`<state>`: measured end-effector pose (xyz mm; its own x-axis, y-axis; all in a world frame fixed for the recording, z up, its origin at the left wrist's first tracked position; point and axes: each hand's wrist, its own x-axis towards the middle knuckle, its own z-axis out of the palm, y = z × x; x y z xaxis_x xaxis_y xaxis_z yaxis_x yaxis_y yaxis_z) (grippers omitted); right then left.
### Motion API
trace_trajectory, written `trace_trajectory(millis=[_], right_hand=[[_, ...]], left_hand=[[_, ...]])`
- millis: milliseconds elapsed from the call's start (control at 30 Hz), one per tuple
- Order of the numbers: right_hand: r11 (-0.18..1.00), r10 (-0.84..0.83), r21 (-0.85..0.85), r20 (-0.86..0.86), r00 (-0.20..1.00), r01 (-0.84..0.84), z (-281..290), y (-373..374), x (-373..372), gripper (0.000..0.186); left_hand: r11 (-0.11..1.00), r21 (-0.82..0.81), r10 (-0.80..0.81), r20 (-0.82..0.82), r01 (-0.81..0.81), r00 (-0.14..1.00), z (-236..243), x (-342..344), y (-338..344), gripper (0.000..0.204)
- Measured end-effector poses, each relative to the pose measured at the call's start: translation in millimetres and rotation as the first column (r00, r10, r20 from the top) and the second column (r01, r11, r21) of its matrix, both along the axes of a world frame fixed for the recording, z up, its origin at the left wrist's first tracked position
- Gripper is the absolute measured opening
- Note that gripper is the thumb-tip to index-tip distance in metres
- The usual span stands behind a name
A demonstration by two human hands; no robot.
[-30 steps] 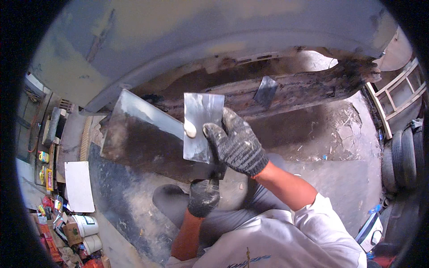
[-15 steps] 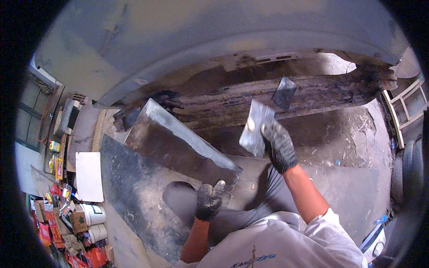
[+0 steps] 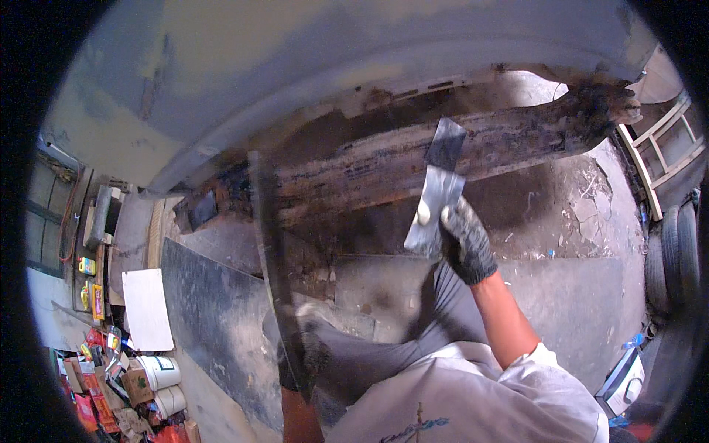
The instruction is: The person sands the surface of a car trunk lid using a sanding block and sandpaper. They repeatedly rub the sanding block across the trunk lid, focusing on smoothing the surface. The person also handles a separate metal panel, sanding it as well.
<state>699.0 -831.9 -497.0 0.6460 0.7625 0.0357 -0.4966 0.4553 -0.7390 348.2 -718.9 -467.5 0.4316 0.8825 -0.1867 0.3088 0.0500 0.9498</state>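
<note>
My right hand (image 3: 465, 240), in a grey knit glove, grips a small shiny metal plate (image 3: 443, 188) bearing a pale blob of paste (image 3: 423, 214). My left hand (image 3: 303, 354), in a dark dirty glove, is closed on the lower end of a large dark sheet-metal spreader board (image 3: 269, 251), turned nearly edge-on and blurred. Beyond my right hand, a small dark metal plate (image 3: 444, 140) rests against the rusty beam (image 3: 532, 133) below a grey, patchy vehicle body panel (image 3: 310, 44).
A white board (image 3: 146, 310), buckets (image 3: 159, 373) and heaped packages and cans (image 3: 96, 399) lie at left. A wooden frame (image 3: 665, 148) and stacked tyres (image 3: 668, 258) line the right. Large dark sheets (image 3: 207, 317) cover the floor around my legs.
My right hand has moved rightward with the small plate, away from the big board. My left hand has moved left and down, tipping the board from face-up to nearly edge-on.
</note>
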Motion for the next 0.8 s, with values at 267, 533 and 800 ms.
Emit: trace_trajectory(millis=[267, 533, 800], right_hand=[[0.838, -0.163, -0.239, 0.749, 0.642, 0.491, 49.5, 57.1, 41.8, 0.038], [0.794, -0.225, 0.257, 0.966, -0.125, 0.551, 64.1, 54.7, -27.3, 0.028], [0.942, -0.201, 0.163, 0.974, 0.105, 0.294, 6.0, 31.2, -181.4, 0.029]], left_hand=[[0.833, -0.421, -0.257, 0.280, 0.359, 0.925, 11.2, 63.0, -25.8, 0.029], [0.734, -0.594, -0.108, 0.376, 0.329, 0.920, 10.0, 84.8, -28.3, 0.026], [0.718, -0.657, 0.036, 0.362, 0.228, 0.931, -8.0, 88.5, -16.3, 0.026]])
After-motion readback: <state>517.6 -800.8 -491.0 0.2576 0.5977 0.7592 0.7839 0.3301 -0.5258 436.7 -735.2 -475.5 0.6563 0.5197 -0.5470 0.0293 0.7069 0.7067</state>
